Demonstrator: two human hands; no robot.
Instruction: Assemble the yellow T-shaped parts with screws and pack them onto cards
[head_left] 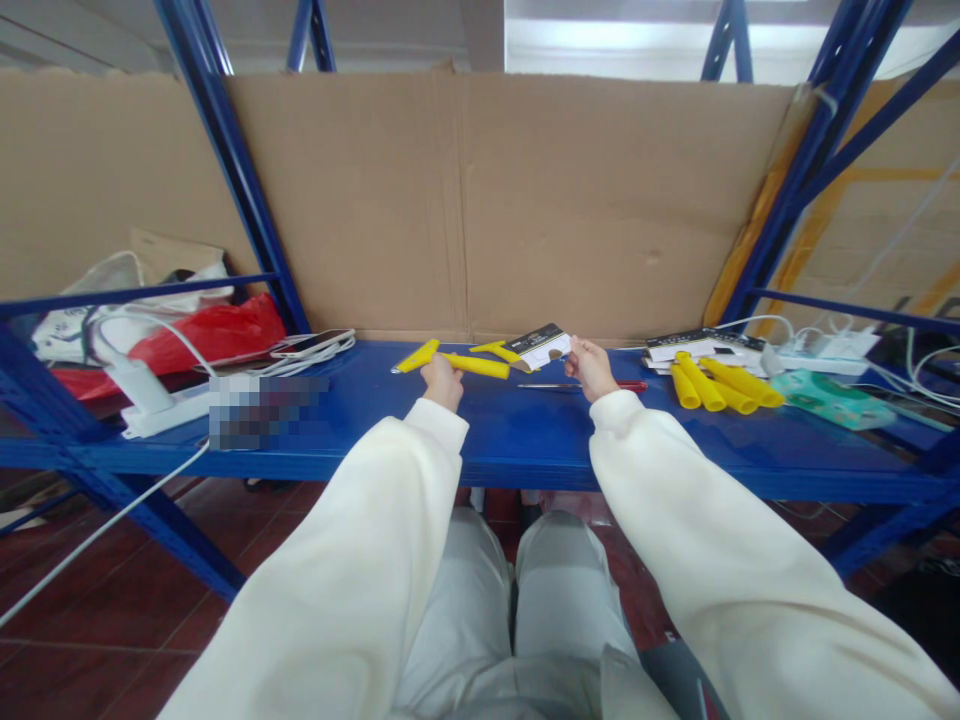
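Note:
My left hand [442,380] is closed around a yellow hand tool [476,366] with a thick round handle. The tool's angled yellow head, with a small pale tip, sticks out to the left of my fingers. My right hand [591,368] pinches the right end of a black-and-white card package [541,348], tilted above the shelf. At its left end is another yellow piece [495,350]; I cannot tell whether it is inside or behind the card. Under my right hand lies a thin metal-shafted tool with a red handle [632,386], perhaps a screwdriver.
Several yellow tubular handles [705,385] lie on the blue shelf [375,410] at right, by black-and-white cards [697,345] and a green packet [832,398]. At left are a white power strip [169,405], cables and a red bag [217,335]. Cardboard [352,200] stands behind.

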